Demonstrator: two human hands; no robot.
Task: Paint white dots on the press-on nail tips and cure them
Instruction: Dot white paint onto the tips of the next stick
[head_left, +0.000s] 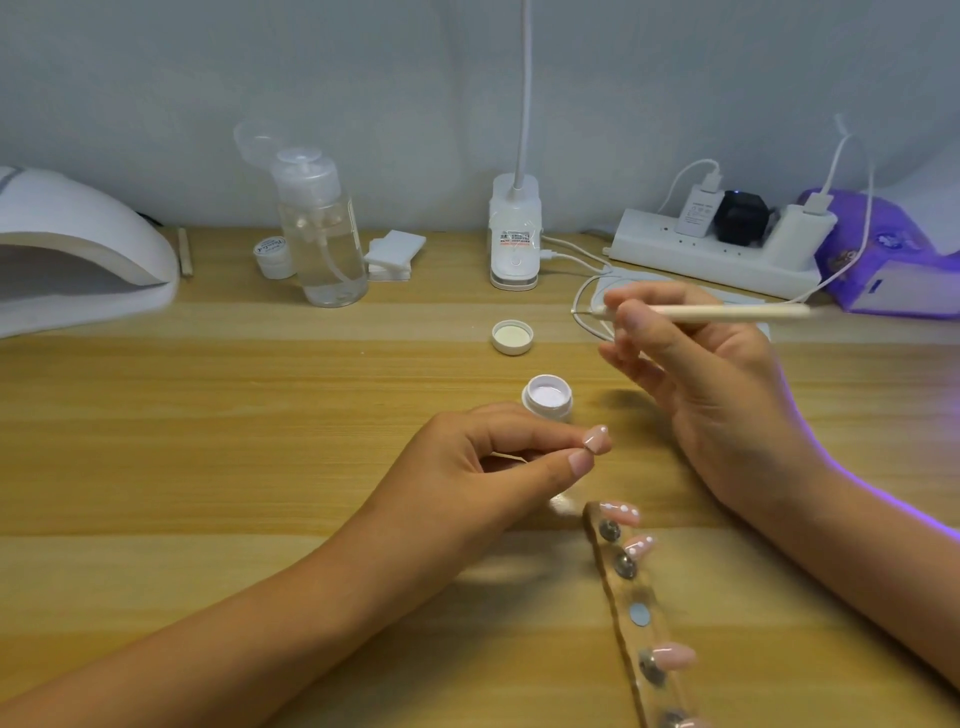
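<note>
We are working at the wooden desk (208, 415), taking the open pot of white gel (547, 397) as our marker. Well to the pot's left and behind it, the curing lamp (78, 249) is standing ready, we judge, for finished tips.

Our right hand (717, 384), to the pot's right, is pinching the dotting pen (727, 310) between thumb and forefinger, with the other fingers fanning loose. Our left hand (467, 467), just in front of the pot, is clamping thumb and forefinger on one nail tip (596, 439).

In front of the pot and to its right, the clear holder strip (626, 592) is carrying more tips. The two nearest the pot are showing white dots and the next one is plain, so we judge the work partway done.

The pen is lying nearly level, lifted clear of the pot. Its working end is blurring, so we cannot tell whether it is carrying gel. The lid (512, 336) is resting upside down just behind the pot, leaving the gel open for dipping. The pinched tip is facing up beside the pot, keeping each dip-and-dot trip short.
</note>
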